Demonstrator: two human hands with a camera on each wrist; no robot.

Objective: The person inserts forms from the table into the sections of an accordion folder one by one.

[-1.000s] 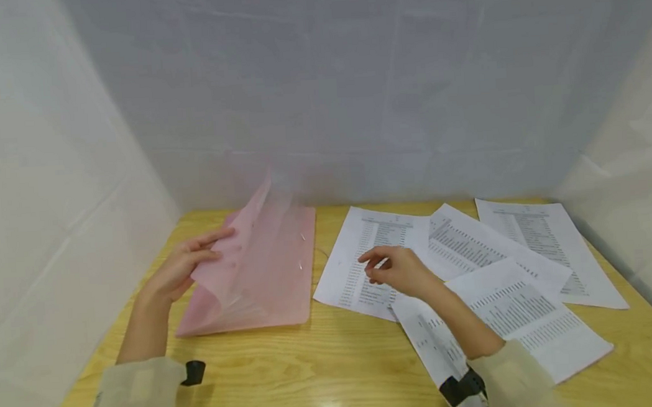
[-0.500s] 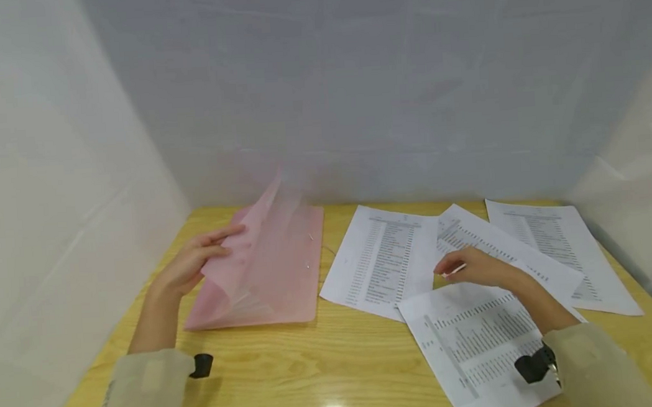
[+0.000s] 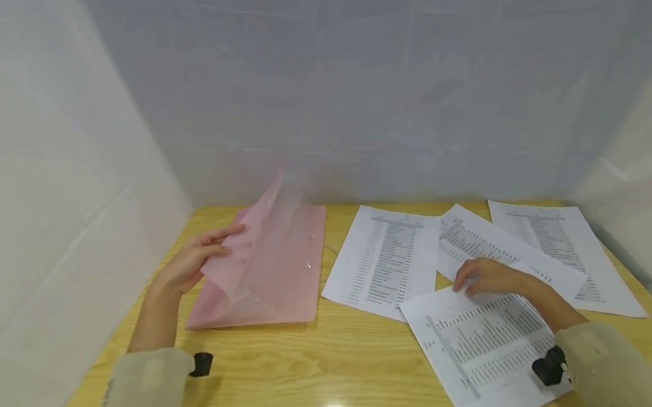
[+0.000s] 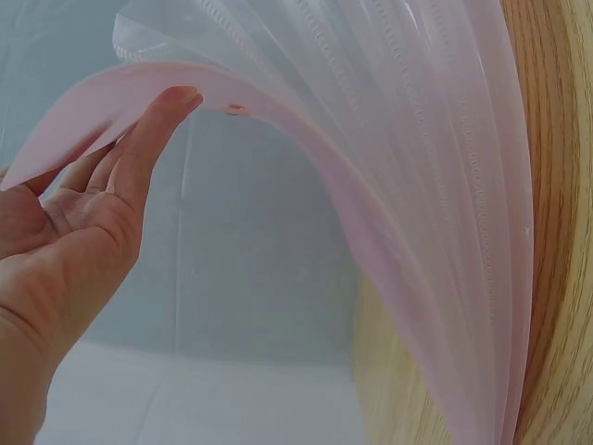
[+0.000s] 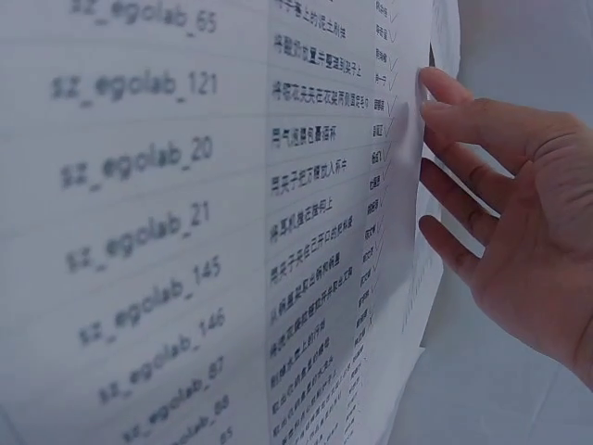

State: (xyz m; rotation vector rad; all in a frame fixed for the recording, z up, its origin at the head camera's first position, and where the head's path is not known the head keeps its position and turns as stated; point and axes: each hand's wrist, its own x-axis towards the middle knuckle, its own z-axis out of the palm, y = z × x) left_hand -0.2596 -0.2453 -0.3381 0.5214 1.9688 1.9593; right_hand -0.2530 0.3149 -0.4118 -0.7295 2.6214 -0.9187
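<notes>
Your left hand (image 3: 195, 258) grasping a pink folder (image 3: 292, 286) by its cover (image 3: 226, 269), your right hand (image 3: 493, 277) pinching a printed sheet (image 3: 475, 344), other papers (image 3: 388, 256) along the far edge of the worktop (image 3: 269, 375)

Looks like a lab, screened off on three sides by pale sheeting (image 3: 319, 92), furnished with a wood-grain table (image 3: 280, 374) and holding a list (image 5: 232, 222) marked "egolab".

folder (image 3: 295, 292): smooth, glossy plastic | sheets (image 3: 489, 355): matt paper | table (image 3: 280, 371): glossy grained wood
</notes>
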